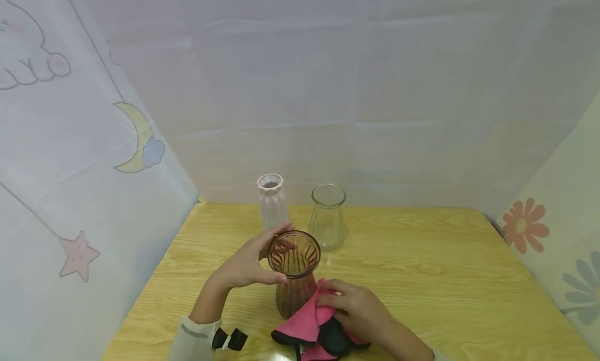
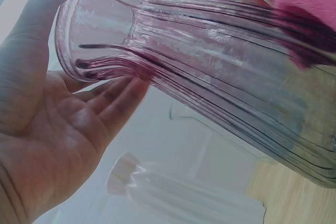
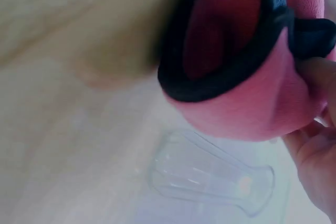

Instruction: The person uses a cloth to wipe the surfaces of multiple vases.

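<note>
A ribbed purple-brown glass vase (image 1: 292,296) stands upright on the wooden table, its mouth flared. My left hand (image 1: 246,262) holds it by the rim and neck, thumb on the near side and fingers on the far side. The left wrist view shows those fingers (image 2: 118,103) against the outside of the neck. In my right hand (image 1: 361,309) is a bunched pink cloth (image 1: 302,322) with black edging, pinched between thumb and fingers. Part of the cloth lies against the lower right side of the vase and hides some of its base.
Behind the purple vase stand a pale pinkish-white ribbed vase (image 1: 273,207) and, to its right, a clear glass vase (image 1: 328,225). A black bow (image 1: 229,340) is by the left sleeve. The table's (image 1: 445,277) far edge meets a white sheet backdrop (image 1: 290,90).
</note>
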`<state>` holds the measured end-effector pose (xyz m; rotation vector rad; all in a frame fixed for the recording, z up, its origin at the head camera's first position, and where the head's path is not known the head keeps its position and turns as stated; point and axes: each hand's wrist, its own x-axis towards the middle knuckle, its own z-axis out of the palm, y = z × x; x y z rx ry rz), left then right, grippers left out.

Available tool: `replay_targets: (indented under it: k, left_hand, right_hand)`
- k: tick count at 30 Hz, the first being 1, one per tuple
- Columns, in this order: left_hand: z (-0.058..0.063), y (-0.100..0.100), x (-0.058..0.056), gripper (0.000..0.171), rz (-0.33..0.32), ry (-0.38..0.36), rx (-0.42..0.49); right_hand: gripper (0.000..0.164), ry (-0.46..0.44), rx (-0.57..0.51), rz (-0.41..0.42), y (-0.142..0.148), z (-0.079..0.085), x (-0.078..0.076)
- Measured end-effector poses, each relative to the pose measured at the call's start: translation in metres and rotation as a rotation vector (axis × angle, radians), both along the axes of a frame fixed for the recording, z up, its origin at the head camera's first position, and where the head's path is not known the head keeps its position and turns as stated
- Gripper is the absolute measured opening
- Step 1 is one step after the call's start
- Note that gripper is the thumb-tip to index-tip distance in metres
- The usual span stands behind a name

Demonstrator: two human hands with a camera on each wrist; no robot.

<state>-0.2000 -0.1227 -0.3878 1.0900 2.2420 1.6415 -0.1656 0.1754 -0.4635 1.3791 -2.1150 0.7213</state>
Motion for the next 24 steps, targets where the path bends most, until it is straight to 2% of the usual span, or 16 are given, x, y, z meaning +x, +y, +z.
replay_targets:
  k: [2, 4, 8, 11, 14, 16, 18, 24]
  left_hand:
    - [-0.001, -0.002, 0.001, 0.101, -0.006, -0.006, 0.032]
    - [-0.001, -0.001, 0.006, 0.103, 0.035, 0.017, 0.038]
    - [0.002, 0.01, 0.023, 0.106, 0.228, 0.062, -0.001]
    - [0.003, 0.023, 0.034, 0.106, 0.364, 0.024, -0.034]
    - [0.001, 0.032, 0.039, 0.105, 0.444, -0.038, -0.039]
    - [-0.001, 0.034, 0.039, 0.102, 0.451, -0.05, -0.026]
    - [-0.004, 0.033, 0.037, 0.099, 0.426, -0.04, -0.003]
    - [-0.011, 0.021, 0.025, 0.091, 0.269, -0.009, 0.071]
  right_hand:
    - [0.019, 0.039, -0.081, 0.037, 0.002, 0.007, -0.002]
    - [0.015, 0.092, -0.182, 0.074, 0.003, 0.016, -0.004]
    - [0.021, 0.185, -0.328, 0.112, 0.0, 0.032, -0.01]
    - [0.022, 0.216, -0.382, 0.119, -0.007, 0.037, -0.013]
    - [0.021, 0.215, -0.391, 0.141, -0.016, 0.037, -0.015]
    - [0.019, 0.205, -0.379, 0.158, -0.021, 0.034, -0.016]
    - [0.019, 0.189, -0.362, 0.17, -0.024, 0.03, -0.017]
    - [0.021, 0.187, -0.269, 0.157, -0.022, 0.018, -0.019]
